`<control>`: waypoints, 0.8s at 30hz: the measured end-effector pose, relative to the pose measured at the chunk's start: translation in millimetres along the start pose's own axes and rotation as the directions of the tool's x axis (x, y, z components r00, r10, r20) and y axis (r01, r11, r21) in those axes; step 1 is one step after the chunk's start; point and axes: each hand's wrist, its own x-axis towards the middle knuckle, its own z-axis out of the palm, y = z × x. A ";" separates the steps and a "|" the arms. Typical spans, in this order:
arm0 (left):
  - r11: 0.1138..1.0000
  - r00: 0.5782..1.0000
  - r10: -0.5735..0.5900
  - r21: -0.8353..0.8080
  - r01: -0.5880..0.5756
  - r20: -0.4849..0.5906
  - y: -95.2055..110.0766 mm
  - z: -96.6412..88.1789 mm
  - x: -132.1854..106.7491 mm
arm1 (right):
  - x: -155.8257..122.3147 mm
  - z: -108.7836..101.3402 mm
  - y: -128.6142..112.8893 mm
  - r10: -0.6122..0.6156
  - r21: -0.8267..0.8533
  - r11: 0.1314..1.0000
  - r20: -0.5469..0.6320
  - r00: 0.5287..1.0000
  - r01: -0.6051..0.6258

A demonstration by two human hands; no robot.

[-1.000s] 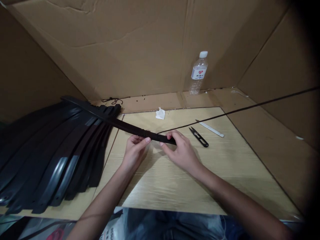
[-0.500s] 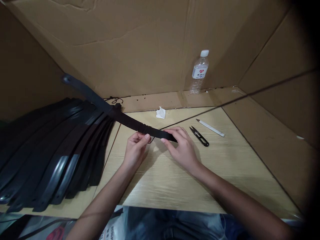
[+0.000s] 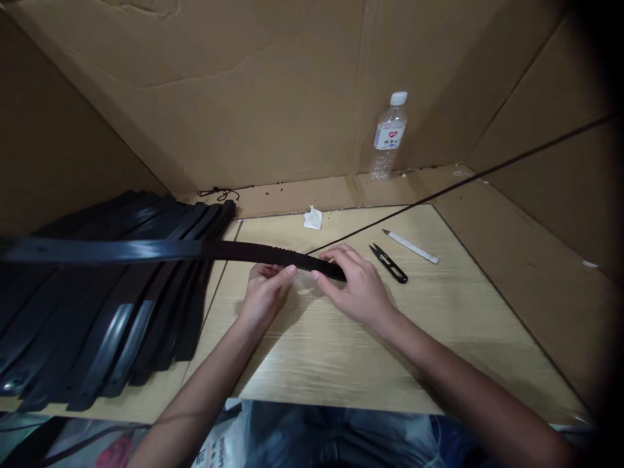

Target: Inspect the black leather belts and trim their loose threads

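A long black strap [image 3: 238, 251], smooth and shiny on its left length and wrapped in dark cord toward its right, is held above the table. My left hand [image 3: 266, 289] pinches the wrapped part between thumb and fingers. Closed on the strap's right end is my right hand [image 3: 358, 283], thumb below and fingers above. A taut dark cord [image 3: 414, 207] runs from the strap between my hands up to the right edge of the view. Black thread snips [image 3: 389, 262] and a white pencil-like stick [image 3: 412, 246] lie right of my right hand.
Several similar black straps [image 3: 112, 331] are piled on the left of the wooden table [image 3: 316, 364]. Cardboard walls [image 3: 273, 97] enclose the back and sides. A clear bottle [image 3: 390, 136], a white paper scrap [image 3: 312, 218] and loose cord [image 3: 219, 193] are at the back.
The strap has turned in my hands: its free left end has swung down and toward the left edge, and now lies nearly level. Both hands stay in about the same place.
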 end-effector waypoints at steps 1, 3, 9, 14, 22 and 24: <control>1.000 1.000 0.015 -0.010 -0.015 0.008 2.3 -0.3 0.4 | 1.8 -2.7 1.1 0.042 0.083 0.995 0.106 0.993 -0.051; 0.999 0.999 0.040 -0.036 -0.039 0.024 5.8 -2.0 1.8 | 4.1 -7.1 2.2 0.092 0.229 0.956 0.350 0.932 -0.181; 0.995 0.998 0.032 -0.101 -0.026 0.060 4.3 -9.6 4.7 | 3.1 -4.9 -1.6 0.158 0.466 0.784 0.489 0.858 -0.411; 0.993 0.998 0.027 -0.117 -0.021 0.053 2.9 -8.3 3.2 | -0.6 2.0 -1.2 0.226 0.332 0.890 0.274 0.935 -0.313; 0.999 0.998 0.022 -0.044 -0.020 0.052 2.2 -1.2 0.3 | -5.8 6.4 -0.7 0.078 -0.004 0.997 -0.001 0.997 -0.078; 0.999 0.999 0.026 -0.022 -0.025 0.045 4.1 0.2 -0.1 | -5.8 7.3 -1.7 0.062 0.047 0.997 0.020 0.998 -0.063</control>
